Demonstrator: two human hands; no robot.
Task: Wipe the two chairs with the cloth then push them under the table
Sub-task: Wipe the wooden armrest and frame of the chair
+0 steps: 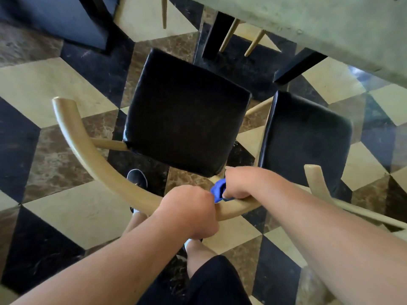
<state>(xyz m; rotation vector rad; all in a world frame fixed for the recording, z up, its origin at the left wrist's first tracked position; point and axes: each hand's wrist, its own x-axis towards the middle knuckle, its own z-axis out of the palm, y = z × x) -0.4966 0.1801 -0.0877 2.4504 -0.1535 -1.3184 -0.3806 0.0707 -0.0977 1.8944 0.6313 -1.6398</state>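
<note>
**Currently on chair one, neither chair pushed in**

We have both hands on the curved wooden backrest point(88, 150) of the first chair point(185, 113). The left hand point(189, 210) curls round the rail near its middle and steadies it. The right hand point(240, 183), just beside it, pinches the blue cloth point(219, 191) bunched against the top of the same rail. Its fingers are curled, and most of the cloth is hidden under the hand.

Progress, as we judge it: mid-wipe on the backrest of chair one. We can't tell whether its black seat has been wiped; there are no marks either way.

The second chair point(306, 137) sits just to the right, its seat close beside the first. One end of its backrest is near our right forearm. No hand is on it, so we count it as not done.

Both chairs stand out on the checkered floor point(66, 84), short of the table point(308, 25) in the upper right, with neither seat under it.

Left to do: finish chair one, wipe chair two, push both under. We'd call it the early part of the task.
</note>
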